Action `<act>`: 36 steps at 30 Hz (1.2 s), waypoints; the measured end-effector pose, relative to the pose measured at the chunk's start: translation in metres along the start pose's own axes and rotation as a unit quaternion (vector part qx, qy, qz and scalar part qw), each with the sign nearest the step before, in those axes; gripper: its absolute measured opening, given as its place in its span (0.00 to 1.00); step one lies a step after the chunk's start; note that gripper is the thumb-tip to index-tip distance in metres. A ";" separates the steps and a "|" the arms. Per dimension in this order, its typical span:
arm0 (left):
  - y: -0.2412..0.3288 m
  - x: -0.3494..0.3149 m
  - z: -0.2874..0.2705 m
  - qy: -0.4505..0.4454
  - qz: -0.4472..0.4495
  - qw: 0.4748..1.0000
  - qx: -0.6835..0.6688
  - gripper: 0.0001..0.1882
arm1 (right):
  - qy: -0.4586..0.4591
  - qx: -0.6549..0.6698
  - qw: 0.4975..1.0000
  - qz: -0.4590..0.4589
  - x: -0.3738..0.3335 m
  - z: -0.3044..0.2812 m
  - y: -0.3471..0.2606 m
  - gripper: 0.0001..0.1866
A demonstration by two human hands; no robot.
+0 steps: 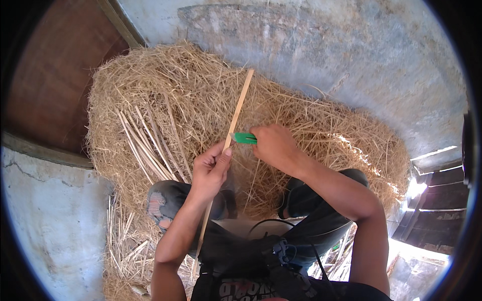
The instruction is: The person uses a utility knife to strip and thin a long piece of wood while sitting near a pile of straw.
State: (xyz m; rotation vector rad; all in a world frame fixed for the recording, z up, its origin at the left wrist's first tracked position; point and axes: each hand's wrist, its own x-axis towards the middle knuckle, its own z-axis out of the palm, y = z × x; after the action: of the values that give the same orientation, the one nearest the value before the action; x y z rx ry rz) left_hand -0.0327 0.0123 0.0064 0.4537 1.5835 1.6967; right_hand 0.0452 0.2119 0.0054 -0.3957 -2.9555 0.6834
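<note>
A long, thin, pale strip that looks like split bamboo (241, 102) slants up and away from me between my knees. My left hand (213, 165) grips it around its middle, thumb lying along it, and its lower end runs down beside my left forearm. In my right hand (274, 145) is a green utility knife (245, 138), its fingers wrapped round the handle. The knife's tip meets the strip just above my left fingers. Whether the blade has bitten into the strip is too small to tell.
A heap of dry straw (196, 90) spreads in front of me against a stained grey wall (321, 55). Several thin pale sticks (145, 143) lie on the straw at the left. A brown panel (55, 75) stands at the far left, and dark slats (437, 200) are at the right.
</note>
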 end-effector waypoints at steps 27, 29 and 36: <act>0.001 -0.007 -0.005 -0.020 0.004 0.999 0.035 0.18 | 0.059 -0.067 0.996 0.022 0.014 0.002 0.011 0.09; -0.001 -0.009 -0.004 -0.022 0.002 0.997 0.077 0.19 | 0.024 -0.011 0.986 0.165 0.036 -0.024 0.036 0.07; -0.012 -0.005 -0.002 -0.052 0.021 0.997 0.054 0.19 | 0.145 -0.001 0.984 0.101 0.022 -0.068 0.049 0.07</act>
State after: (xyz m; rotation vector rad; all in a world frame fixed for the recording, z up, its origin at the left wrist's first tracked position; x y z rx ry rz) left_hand -0.0279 0.0064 -0.0045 0.6242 1.6045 1.5964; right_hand 0.0445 0.2888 0.0452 -0.7346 -2.6632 0.5835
